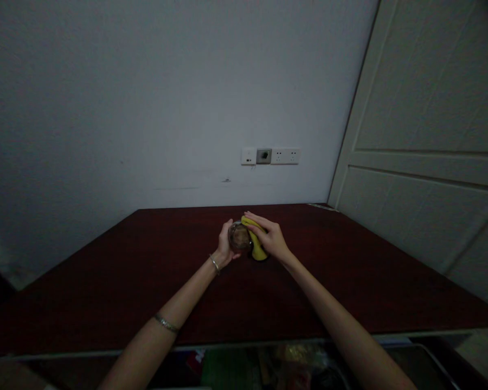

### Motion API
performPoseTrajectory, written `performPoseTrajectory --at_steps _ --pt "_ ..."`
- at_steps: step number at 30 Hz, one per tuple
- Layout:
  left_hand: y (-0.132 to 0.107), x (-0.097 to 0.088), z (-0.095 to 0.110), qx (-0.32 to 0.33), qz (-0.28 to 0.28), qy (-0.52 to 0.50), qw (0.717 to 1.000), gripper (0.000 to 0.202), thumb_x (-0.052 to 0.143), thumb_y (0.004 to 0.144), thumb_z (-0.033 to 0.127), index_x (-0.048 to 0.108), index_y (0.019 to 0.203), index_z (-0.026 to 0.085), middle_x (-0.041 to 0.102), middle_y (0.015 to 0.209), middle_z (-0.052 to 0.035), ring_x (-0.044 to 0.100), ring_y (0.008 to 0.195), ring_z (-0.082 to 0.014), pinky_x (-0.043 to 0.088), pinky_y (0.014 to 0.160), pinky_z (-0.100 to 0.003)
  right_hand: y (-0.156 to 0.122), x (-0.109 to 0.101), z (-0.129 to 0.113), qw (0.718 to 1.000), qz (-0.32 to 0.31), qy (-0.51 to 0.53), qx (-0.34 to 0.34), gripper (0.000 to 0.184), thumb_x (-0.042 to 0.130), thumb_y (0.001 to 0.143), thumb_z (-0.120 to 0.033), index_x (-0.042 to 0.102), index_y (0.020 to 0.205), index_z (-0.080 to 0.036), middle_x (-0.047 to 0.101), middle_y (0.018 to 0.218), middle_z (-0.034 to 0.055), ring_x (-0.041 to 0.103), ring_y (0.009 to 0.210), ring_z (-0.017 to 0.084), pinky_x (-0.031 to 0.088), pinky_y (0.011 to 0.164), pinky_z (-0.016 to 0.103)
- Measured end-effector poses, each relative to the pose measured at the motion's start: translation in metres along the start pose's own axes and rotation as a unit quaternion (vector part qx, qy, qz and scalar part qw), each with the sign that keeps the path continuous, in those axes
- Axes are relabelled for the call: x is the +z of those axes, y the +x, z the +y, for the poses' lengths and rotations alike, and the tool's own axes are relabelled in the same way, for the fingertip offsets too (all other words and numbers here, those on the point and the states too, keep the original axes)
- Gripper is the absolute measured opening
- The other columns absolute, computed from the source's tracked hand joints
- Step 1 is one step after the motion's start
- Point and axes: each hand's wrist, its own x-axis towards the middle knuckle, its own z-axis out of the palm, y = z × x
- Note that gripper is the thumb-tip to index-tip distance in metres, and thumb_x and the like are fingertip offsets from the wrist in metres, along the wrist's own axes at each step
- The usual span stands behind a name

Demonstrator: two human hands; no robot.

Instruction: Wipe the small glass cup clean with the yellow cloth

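Note:
My left hand (224, 244) is wrapped around a clear round glass jar (239, 237), its fingers at the far side and underneath. A yellow cloth (258, 250) is pinched in my right hand (273, 238), pressed against the right side of the glass jar near its upper edge. Part of the cloth hangs down below my right fingers. Both hands are close together above the dark red tabletop (146, 281). The jar appears see-through; whether it holds anything I cannot make out.
Behind the table stands a pale wall with a row of sockets (284, 156). A light panelled door (427, 124) borders the right side. Below the table's front edge, an open space holds a green item (228, 371) and other dim objects.

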Motion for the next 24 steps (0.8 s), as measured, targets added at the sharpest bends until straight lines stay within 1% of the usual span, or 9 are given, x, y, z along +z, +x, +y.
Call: performPoseTrajectory --at_steps 4,7,12,18,21,24 --pt "0.000 -0.004 -0.006 -0.027 -0.017 -0.038 0.999 0.056 0.035 0.072 0.065 0.057 0.069 0.014 0.052 0.048 -0.0021 0.039 0.028 -0.0100 0.016 0.025 -0.020 -0.004 0.006 0.010 0.999 0.022 0.018 0.035 0.031 0.055 0.080 -0.032 0.062 0.110 -0.024 0.061 0.117 0.0034 0.055 0.110 0.021 0.040 0.100 0.041" --pt "-0.001 -0.007 -0.010 -0.034 -0.009 -0.054 0.998 0.056 0.034 0.072 0.065 0.056 0.065 0.014 0.051 0.046 -0.0024 0.035 0.027 -0.0093 0.016 0.026 -0.020 -0.008 0.011 0.011 0.998 0.038 0.010 0.038 0.030 0.055 0.080 -0.031 0.062 0.109 -0.025 0.062 0.115 0.0033 0.057 0.108 0.021 0.041 0.099 0.042" --pt "0.001 -0.012 -0.012 -0.039 0.005 -0.082 0.996 0.056 0.029 0.073 0.063 0.056 0.068 0.014 0.057 0.052 -0.0060 0.036 0.030 -0.0095 0.017 0.027 -0.019 -0.013 0.017 0.011 0.998 0.053 -0.008 0.034 0.030 0.054 0.081 -0.029 0.062 0.109 -0.025 0.061 0.115 0.0027 0.057 0.108 0.020 0.043 0.098 0.040" --pt "0.002 -0.015 -0.014 -0.059 0.001 -0.087 0.994 0.061 0.024 0.075 0.062 0.059 0.073 0.013 0.058 0.055 -0.0091 0.036 0.030 -0.0096 0.017 0.028 -0.019 -0.016 0.013 0.016 0.997 0.044 -0.055 0.008 0.028 0.054 0.081 -0.027 0.063 0.107 -0.026 0.064 0.111 0.0027 0.061 0.102 0.021 0.047 0.093 0.040" --pt "0.002 -0.016 -0.014 -0.058 -0.005 -0.094 0.994 0.061 0.024 0.075 0.062 0.059 0.075 0.012 0.058 0.055 -0.0093 0.036 0.031 -0.0095 0.018 0.028 -0.018 -0.018 0.012 0.015 0.997 0.043 -0.062 -0.015 0.028 0.055 0.081 -0.025 0.063 0.107 -0.026 0.064 0.112 0.0031 0.060 0.103 0.021 0.047 0.094 0.039" --pt "0.003 -0.019 -0.013 -0.048 -0.014 -0.113 0.992 0.058 0.026 0.076 0.059 0.060 0.077 0.012 0.058 0.058 -0.0092 0.036 0.032 -0.0090 0.017 0.028 -0.017 -0.020 0.011 0.013 0.997 0.034 -0.063 -0.038 0.029 0.055 0.081 -0.023 0.063 0.109 -0.024 0.063 0.113 0.0039 0.059 0.106 0.020 0.047 0.095 0.038"
